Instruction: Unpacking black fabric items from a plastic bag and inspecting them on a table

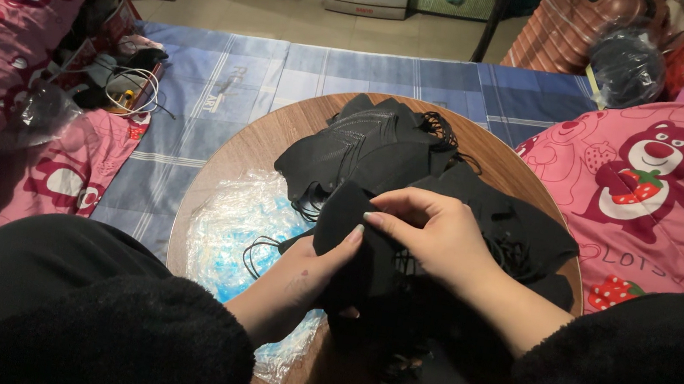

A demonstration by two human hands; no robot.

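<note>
A pile of black fabric face masks (383,149) with thin ear loops covers the far and right part of a round wooden table (252,141). Both hands hold one black mask (348,215) over the table's near side. My left hand (309,271) grips it from below, thumb up along its edge. My right hand (433,235) pinches its upper edge with fingertips. More black masks (530,234) lie under and beside my right hand. My black fleece sleeves fill the bottom of the view.
A crinkled clear plastic bag (237,222) lies on the table's left half. Pink bear-print bedding lies at the right (668,191) and left (3,24). A blue checked sheet (225,80) covers the floor. Cables and small items (123,84) sit at the left.
</note>
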